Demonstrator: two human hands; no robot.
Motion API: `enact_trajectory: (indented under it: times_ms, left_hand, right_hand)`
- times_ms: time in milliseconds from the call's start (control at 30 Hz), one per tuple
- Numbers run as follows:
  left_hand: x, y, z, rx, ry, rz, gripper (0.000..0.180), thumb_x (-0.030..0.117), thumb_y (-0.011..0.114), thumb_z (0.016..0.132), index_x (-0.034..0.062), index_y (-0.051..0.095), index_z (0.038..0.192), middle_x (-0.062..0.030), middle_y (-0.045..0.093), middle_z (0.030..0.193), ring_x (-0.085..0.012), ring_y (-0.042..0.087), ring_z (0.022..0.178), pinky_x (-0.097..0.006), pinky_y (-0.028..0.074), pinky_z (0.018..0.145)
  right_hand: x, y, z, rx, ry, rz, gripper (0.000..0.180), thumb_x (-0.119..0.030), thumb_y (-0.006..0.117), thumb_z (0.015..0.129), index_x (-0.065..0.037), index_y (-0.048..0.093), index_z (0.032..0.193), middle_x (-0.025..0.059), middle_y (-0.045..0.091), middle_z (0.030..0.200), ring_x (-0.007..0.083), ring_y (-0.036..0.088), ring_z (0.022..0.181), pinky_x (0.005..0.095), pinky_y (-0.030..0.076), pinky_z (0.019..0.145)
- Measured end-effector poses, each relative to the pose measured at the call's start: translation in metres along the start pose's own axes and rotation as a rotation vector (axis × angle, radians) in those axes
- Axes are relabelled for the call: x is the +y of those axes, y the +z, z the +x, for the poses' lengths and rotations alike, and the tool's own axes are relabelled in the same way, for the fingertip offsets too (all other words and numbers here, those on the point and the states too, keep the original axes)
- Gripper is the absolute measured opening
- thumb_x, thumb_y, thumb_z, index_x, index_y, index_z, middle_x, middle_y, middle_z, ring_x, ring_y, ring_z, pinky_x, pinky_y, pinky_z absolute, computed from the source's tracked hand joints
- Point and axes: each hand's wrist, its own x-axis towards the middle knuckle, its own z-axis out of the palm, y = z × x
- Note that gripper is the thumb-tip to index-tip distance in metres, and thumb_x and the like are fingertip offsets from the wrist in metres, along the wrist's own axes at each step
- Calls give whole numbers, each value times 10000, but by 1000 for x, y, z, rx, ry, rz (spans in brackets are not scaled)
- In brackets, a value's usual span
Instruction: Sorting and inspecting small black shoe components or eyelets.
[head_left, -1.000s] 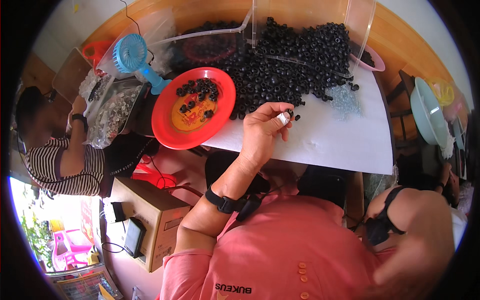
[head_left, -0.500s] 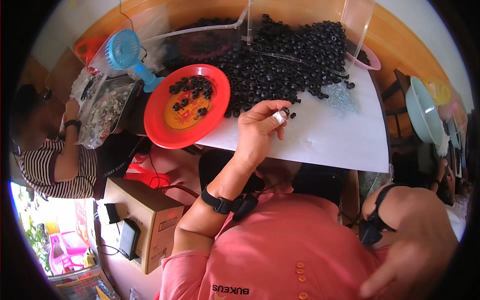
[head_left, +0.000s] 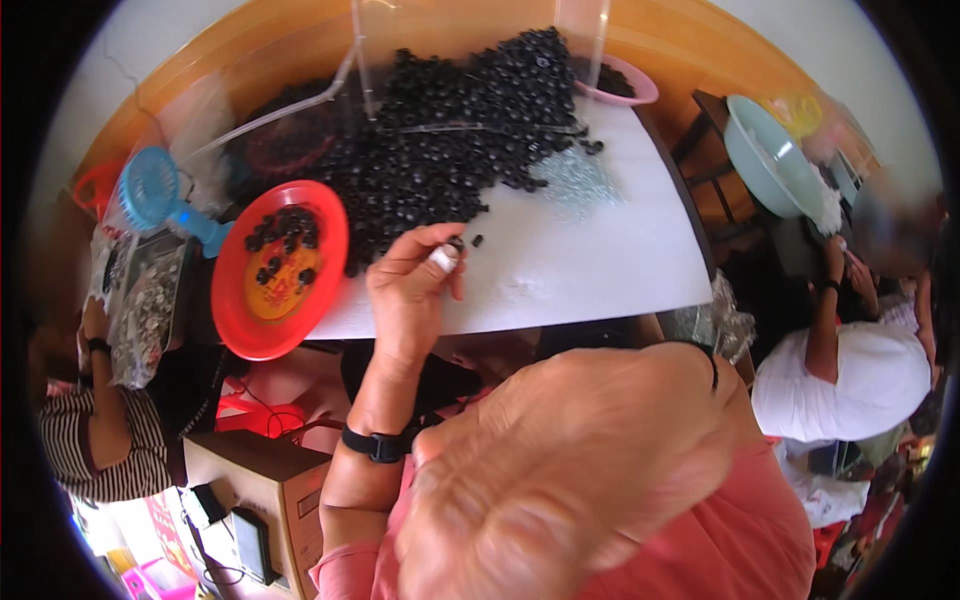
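My left hand is raised over the front edge of the white tabletop, its thumb and fingers closed in a pinch. Between them shows a small black bead-like piece; a white wrap covers one digit. Just beyond the fingertips lies another small black piece. A heap of black pieces, many round with holes, spreads across the far side. My right hand looms large and blurred before my chest, close to the camera; its fingers are smeared, so any grip is hidden.
Left of my left hand, a red plate holds several black pieces, with a blue fan behind it. Clear bits lie beside the heap. A pink bowl sits far right. Other people work at both sides; a cardboard box stands lower left.
The view has shifted, so the table and plate appear further left. My right hand has swung from the lower right to the front of my chest. My left hand keeps its pinch.
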Motion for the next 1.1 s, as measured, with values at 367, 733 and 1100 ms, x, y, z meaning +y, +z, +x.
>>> enact_trajectory:
  times_ms: [367,733,1100]
  left_hand:
    - [-4,-6,6,-21,98,91,221,-7,605,901,-50,655,1112,-104,659,890,-147,596,702,-255,472,571]
    - [0,-11,-6,34,27,89,235,5,599,907,-64,641,1128,-124,649,928,-173,594,752,-281,474,594]
    - [2,-12,1,8,88,107,242,-29,572,895,-58,649,1123,-104,658,882,-140,579,691,-257,463,590]
  right_hand:
    - [-22,54,27,24,-132,611,634,88,528,783,-1,448,1406,229,651,1114,349,639,987,374,517,795]
    - [-33,-17,21,-681,392,172,544,-41,532,875,12,427,1407,208,648,1069,273,624,987,357,496,804]
    - [-258,30,-241,-301,499,974,340,-44,531,881,50,526,1208,190,661,985,274,637,884,366,511,747]
